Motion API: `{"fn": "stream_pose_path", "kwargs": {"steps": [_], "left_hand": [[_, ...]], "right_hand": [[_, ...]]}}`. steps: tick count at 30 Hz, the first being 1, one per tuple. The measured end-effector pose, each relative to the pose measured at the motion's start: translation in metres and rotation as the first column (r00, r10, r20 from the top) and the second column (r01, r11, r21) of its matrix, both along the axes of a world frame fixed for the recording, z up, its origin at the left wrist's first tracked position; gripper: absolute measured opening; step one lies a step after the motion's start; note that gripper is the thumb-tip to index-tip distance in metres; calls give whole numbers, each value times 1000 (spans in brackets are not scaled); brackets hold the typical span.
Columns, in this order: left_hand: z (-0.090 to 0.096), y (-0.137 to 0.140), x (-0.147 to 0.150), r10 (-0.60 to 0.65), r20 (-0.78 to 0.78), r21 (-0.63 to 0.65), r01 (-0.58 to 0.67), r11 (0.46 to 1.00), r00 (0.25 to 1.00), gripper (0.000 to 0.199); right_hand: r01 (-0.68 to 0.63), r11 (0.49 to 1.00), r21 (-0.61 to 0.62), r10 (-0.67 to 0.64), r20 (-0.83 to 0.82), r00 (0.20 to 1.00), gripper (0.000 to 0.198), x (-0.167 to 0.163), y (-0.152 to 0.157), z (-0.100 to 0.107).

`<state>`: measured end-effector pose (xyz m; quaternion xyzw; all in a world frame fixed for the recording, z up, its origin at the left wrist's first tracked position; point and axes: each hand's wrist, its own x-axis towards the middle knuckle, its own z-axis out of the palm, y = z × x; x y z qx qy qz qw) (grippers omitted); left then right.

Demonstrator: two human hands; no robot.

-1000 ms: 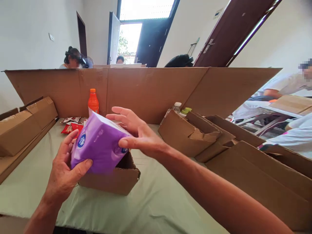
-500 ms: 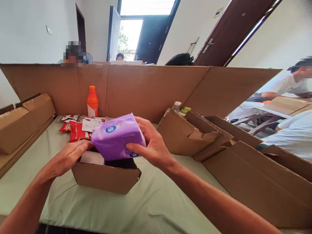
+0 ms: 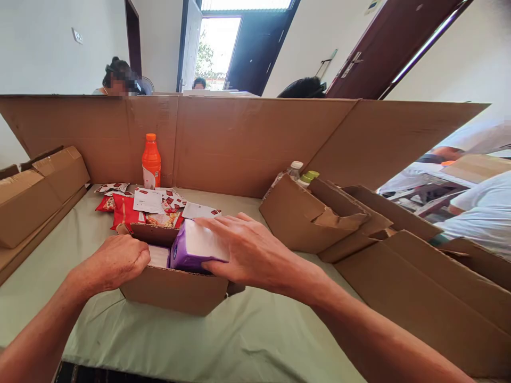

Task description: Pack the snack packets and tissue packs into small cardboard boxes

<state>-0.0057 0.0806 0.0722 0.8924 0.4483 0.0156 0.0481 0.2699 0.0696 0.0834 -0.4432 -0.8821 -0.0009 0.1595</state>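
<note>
A small open cardboard box (image 3: 175,291) stands on the green cloth in front of me. My right hand (image 3: 243,250) grips a purple tissue pack (image 3: 205,240), thumb on the near side and fingers over the far side. This pack is upright and partly down inside the right half of the box. Another white-topped tissue pack (image 3: 158,256) sits in the left half. My left hand (image 3: 117,261) is closed at the box's left wall, its fingers curled over the rim and partly hidden.
Behind the box lie red snack packets (image 3: 125,211) and white printed sachets (image 3: 147,200). An orange bottle (image 3: 151,162) stands against a cardboard partition (image 3: 255,143). Cardboard boxes flank the cloth; the torn box (image 3: 307,213) at right holds bottles. People sit beyond.
My right hand has turned the purple tissue pack upright and lowered it into the box's right side. My left hand's fingers have curled closed at the left rim.
</note>
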Motion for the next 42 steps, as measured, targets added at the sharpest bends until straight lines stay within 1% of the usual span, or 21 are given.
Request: {"fn": "stream_pose_path", "kwargs": {"steps": [4, 9, 12, 15, 20, 21, 23, 25, 27, 29, 30, 32, 34, 36, 37, 38, 40, 42], "left_hand": [[-2, -1, 0, 24, -33, 2, -24, 1000, 999, 38], [-5, -1, 3, 61, -42, -3, -62, 998, 997, 38], [-6, 0, 3, 80, -27, 2, -80, 997, 996, 38], [-7, 0, 3, 88, -2, 4, -88, 996, 996, 37], [-6, -3, 3, 109, 48, 7, -109, 994, 993, 38], [-5, -4, 4, 115, 58, 7, -116, 993, 992, 39], [-6, -7, 4, 118, 87, 17, -119, 993, 989, 42], [-8, -14, 2, 84, 206, 84, -104, 991, 975, 42], [-15, -24, -5, 36, 392, 198, -122, 973, 919, 39], [-27, -35, -18, 24, 558, 285, -218, 933, 830, 33], [-33, -40, -25, 47, 610, 293, -280, 914, 791, 32], [-49, -49, -39, 133, 684, 244, -397, 885, 717, 38], [-64, -53, -48, 249, 715, 124, -470, 874, 653, 48], [-77, -53, -50, 329, 714, 9, -478, 878, 618, 57], [-81, -52, -48, 341, 712, -27, -461, 887, 614, 59], [-85, -50, -45, 332, 714, -44, -434, 900, 616, 60], [-89, -46, -36, 281, 736, -38, -378, 925, 616, 59], [-90, -43, -29, 219, 764, -13, -325, 945, 606, 50]], "right_hand": [[-6, 1000, -25, 10, 178, 984, 40, -5, -3, 9], [34, 999, -35, -24, 264, 964, 33, -16, 0, 9], [23, 997, -72, -1, 282, 960, 29, -19, 3, 6], [-23, 994, -103, 45, 222, 974, 29, -14, 3, 2], [-79, 992, -102, 93, 144, 985, 22, -2, -1, -10], [-94, 992, -83, 103, 111, 988, 22, 1, -2, -12], [-100, 995, 5, 100, -10, 995, 21, 8, -4, -18], [-37, 993, 114, 57, -176, 983, 22, 18, -7, -24], [61, 985, 161, -6, -321, 947, 22, 31, -12, -34], [125, 984, 127, -62, -416, 907, 25, 46, -19, -49], [135, 986, 93, -79, -452, 888, 28, 53, -23, -59], [114, 993, 9, -93, -512, 854, 37, 63, -30, -83], [63, 995, -76, -95, -552, 828, 47, 66, -36, -109], [21, 990, -140, -98, -571, 815, 58, 63, -40, -132], [11, 988, -153, -98, -574, 813, 63, 59, -42, -140], [11, 989, -151, -97, -572, 814, 66, 55, -43, -147], [27, 993, -118, -89, -555, 827, 69, 45, -43, -154], [39, 997, -61, -65, -523, 850, 66, 37, -41, -155]]}}
